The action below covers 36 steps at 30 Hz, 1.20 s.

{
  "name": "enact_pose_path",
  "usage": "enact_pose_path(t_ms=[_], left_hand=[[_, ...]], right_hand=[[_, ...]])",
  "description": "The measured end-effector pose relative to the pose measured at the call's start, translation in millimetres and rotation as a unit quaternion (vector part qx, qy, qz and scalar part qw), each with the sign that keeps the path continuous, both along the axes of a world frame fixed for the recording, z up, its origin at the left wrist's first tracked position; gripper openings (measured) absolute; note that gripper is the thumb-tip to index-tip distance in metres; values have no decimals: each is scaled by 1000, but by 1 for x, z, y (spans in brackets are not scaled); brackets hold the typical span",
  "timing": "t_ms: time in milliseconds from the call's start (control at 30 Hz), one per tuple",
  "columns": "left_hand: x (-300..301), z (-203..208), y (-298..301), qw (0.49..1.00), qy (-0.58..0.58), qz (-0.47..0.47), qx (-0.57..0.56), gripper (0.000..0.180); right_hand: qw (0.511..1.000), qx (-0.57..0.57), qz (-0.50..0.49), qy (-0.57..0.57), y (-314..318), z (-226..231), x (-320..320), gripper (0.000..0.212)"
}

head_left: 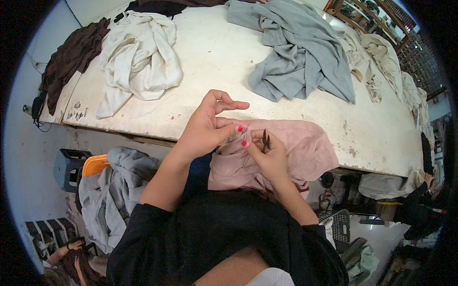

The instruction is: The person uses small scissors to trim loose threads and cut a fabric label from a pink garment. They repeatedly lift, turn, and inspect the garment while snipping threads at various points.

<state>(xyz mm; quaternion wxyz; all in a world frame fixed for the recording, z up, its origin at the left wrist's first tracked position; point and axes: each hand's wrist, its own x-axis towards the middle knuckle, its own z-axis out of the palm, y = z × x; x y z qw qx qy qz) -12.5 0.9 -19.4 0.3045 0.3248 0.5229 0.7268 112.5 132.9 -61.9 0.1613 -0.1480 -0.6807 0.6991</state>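
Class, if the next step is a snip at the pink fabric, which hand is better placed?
Probably the right hand: it holds dark thread snips beside the pink fabric, while the left hand pinches the fabric, no tool visible.

Up at your ten o'clock, dark brown cloth bunches along the edge of the pale table! Between ten and eleven, you've got a crumpled white cloth; swing to one o'clock, and there's a big grey-blue cloth sprawling in folds. Beige cloths crowd your two o'clock. Down at eight, grey fabric spills beside an orange container, and at four, a dark slotted crate sits near green cloth.
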Motion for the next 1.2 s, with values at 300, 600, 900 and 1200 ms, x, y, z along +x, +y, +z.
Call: enact_pose_path(t_ms=[300,600,900,1200], left_hand=[[0,-9,-6,991,-43,-54,-111,28],[12,-8,-2,991,24,-70,-111,31],[8,-11,-4,994,0,-50,-99,22],[8,-9,-6,995,-34,-73,-63,21]], right_hand=[[999,31,-20,16,11,18,3,22],[940,311,-13,139,18,25,1,17],[946,-127,237,179,38,41,29,18],[956,265,116,53,36,28,30,36]])
